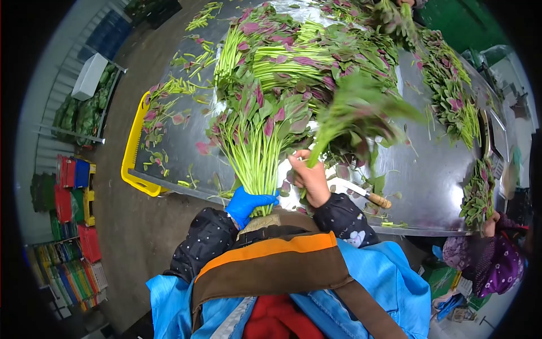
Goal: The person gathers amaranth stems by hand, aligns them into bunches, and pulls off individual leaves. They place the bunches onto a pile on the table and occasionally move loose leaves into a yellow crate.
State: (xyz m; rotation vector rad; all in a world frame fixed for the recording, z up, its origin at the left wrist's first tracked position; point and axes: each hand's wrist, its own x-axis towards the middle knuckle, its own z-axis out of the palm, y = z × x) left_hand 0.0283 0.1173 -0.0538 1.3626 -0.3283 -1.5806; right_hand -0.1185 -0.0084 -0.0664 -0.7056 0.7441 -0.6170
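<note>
My left hand [248,205], in a blue glove, is closed round the lower stems of a thick bunch of amaranth greens [254,141] with green and purple leaves. My bare right hand [310,176] grips the stems of a smaller amaranth bunch [353,113], whose leaves fan out to the right and are smeared by motion. Just right of that hand lies a knife with a wooden handle [378,200], its blade pointing left on the metal table [420,181]. A big heap of amaranth [293,59] covers the table beyond both hands.
A yellow crate [135,150] stands against the table's left edge, near scattered trimmings. More greens [449,85] lie along the right side, where another person's hand [492,223] holds a bunch. A further person's hand [405,3] is at the far edge. Stacked coloured crates [73,198] stand left.
</note>
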